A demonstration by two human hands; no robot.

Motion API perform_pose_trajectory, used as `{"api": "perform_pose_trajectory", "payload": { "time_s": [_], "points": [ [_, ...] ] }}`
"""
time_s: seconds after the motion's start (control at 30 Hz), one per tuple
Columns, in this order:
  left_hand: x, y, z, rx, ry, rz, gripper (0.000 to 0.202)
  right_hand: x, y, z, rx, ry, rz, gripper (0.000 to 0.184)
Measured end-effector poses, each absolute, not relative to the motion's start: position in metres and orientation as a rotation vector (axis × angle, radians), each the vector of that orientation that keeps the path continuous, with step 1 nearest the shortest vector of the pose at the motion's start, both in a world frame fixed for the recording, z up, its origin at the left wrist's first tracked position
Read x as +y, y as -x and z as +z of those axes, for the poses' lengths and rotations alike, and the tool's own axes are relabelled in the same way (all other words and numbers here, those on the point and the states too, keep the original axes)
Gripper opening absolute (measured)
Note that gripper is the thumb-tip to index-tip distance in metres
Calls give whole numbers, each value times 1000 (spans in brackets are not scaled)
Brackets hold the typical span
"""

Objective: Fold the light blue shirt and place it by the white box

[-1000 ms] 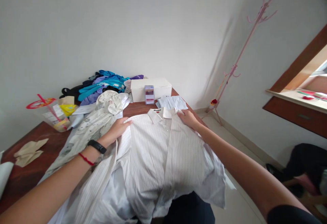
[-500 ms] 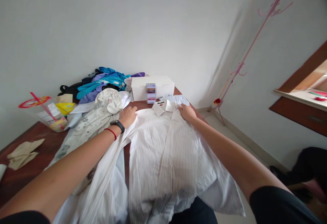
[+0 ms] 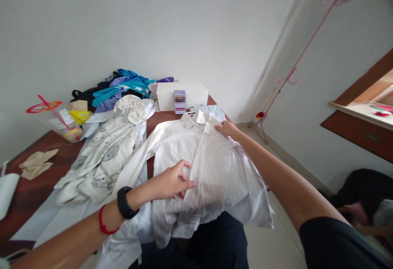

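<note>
A white striped button shirt [image 3: 208, 170] lies spread front up, its collar at the far end and its hem hanging over the table's near edge. My right hand [image 3: 229, 129] pinches the cloth at the shirt's right-hand shoulder. Over the middle of the shirt front is my left hand [image 3: 173, 181], palm turned sideways, thumb and fingers apart and slightly curled. Nothing shows between its fingers. One sleeve trails down on the left, partly behind my left forearm.
Left of the shirt lies a patterned white garment [image 3: 104, 158]. Behind are a heap of blue and dark clothes [image 3: 125, 89], a white box [image 3: 196, 93] and a phone [image 3: 179, 102] leaning on it. A plastic cup [image 3: 64, 123] stands left; a pink coat rack [image 3: 307, 48] stands right.
My left hand has let go of the left-hand shoulder and come down toward me over the shirt front. My right hand stays at its shoulder. The hem sits a little farther from me.
</note>
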State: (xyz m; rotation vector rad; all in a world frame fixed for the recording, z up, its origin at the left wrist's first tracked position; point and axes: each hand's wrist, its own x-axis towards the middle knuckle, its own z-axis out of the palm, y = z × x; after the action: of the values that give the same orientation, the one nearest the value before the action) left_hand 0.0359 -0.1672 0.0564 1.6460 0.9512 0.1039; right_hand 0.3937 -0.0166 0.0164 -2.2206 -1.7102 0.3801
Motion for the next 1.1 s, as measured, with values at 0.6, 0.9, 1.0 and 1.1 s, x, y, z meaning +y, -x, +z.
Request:
{"api": "perform_pose_trajectory", "payload": {
  "time_s": [0.6, 0.9, 1.0, 1.1],
  "points": [
    [-210, -29, 37, 1031, -1715, 597, 22, -58, -397, 18, -1774, 2079, 280, 31],
    [-218, -9, 27, 1249, -1843, 499, 49, -63, -393, 6, -1762, 2128, 159, 38],
    [-230, -11, 32, 1206, -1781, 380, 68, -66, -390, 4, -1762, 2139, 110, 39],
    [-234, -7, 38, 1118, -1701, 260, 66, -67, -391, 6, -1786, 2136, 95, 36]
  ]
}}
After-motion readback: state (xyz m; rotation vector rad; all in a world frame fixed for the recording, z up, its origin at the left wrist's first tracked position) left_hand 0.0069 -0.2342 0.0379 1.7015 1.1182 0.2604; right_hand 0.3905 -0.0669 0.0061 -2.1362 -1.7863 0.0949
